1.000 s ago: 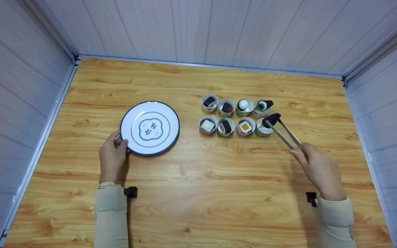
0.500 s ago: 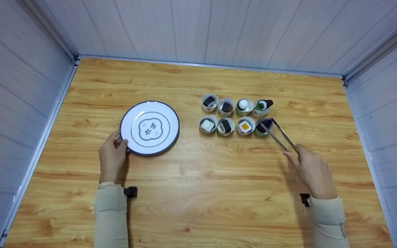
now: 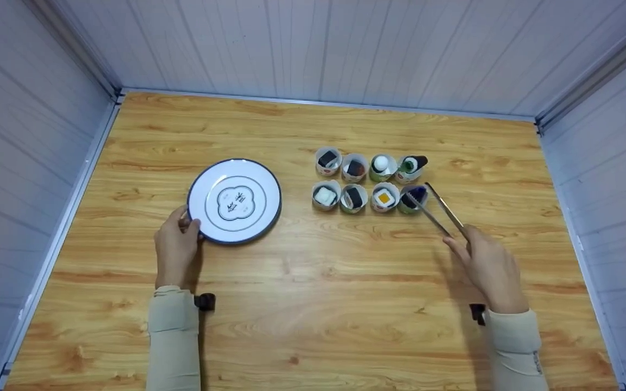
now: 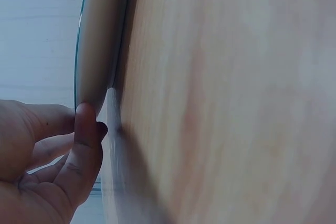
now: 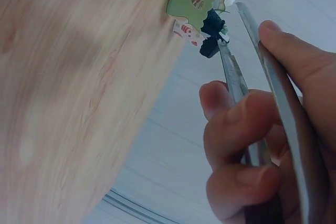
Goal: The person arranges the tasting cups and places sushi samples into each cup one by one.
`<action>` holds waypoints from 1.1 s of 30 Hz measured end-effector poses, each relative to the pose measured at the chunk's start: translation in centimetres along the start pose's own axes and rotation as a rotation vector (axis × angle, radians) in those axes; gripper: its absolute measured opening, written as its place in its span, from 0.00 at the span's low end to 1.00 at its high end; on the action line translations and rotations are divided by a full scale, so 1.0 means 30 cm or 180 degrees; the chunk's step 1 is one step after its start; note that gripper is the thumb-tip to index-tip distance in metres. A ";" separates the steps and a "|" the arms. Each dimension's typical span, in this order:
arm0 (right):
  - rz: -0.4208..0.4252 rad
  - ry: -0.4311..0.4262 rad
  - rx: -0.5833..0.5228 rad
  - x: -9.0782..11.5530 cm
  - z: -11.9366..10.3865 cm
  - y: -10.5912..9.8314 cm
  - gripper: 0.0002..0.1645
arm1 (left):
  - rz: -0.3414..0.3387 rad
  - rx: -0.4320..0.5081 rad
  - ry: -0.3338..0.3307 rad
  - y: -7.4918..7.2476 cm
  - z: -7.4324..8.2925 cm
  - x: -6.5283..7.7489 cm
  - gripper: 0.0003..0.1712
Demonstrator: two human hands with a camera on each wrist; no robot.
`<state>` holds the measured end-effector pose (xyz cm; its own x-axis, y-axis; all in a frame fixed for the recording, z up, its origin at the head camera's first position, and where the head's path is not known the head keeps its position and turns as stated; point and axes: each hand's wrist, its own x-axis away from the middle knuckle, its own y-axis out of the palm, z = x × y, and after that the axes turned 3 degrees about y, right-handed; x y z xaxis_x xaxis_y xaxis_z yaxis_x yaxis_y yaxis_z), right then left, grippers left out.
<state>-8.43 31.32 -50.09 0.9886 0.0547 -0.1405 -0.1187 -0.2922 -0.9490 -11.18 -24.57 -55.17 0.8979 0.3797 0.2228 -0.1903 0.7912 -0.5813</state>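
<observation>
My left hand [image 3: 176,244] pinches the near-left rim of a white plate [image 3: 199,203] with a blue edge; the left wrist view has the thumb and fingers on that rim, seen edge-on. My right hand [image 3: 492,266] grips metal tongs [image 3: 437,221], their two arms spread apart. One serrated tip lies over the paper cup at the front right, the other just beyond its right side. In that cup sits a dark purple piece [image 3: 417,193]. In the right wrist view the dark piece [image 5: 212,23] shows at the mouth of the green cup [image 5: 191,1], between the tongs' tips.
Several paper cups stand in two rows right of the plate, among them one with a white-and-orange piece [image 3: 383,198], one with a white ball [image 3: 381,163] and one with a dark cone-shaped piece [image 3: 418,162]. Pale panel walls [image 3: 313,49] enclose the wooden table [image 3: 302,304].
My right hand has moved left, bringing the dark purple piece down into the front-right cup. The tongs have spread and let it go. The left hand stays at the plate.
</observation>
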 end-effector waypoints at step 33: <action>-0.0529 -0.0833 -0.0704 -0.159 -0.429 0.230 0.33 | -0.0035 -0.0058 0.0120 -0.012 0.005 0.006 0.27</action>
<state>-12.78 16.76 -52.34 0.9321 0.3524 -0.0842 0.0926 -0.4563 -0.8850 -11.02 -24.71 -54.81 0.9143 0.3524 0.1998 -0.1734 0.7861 -0.5932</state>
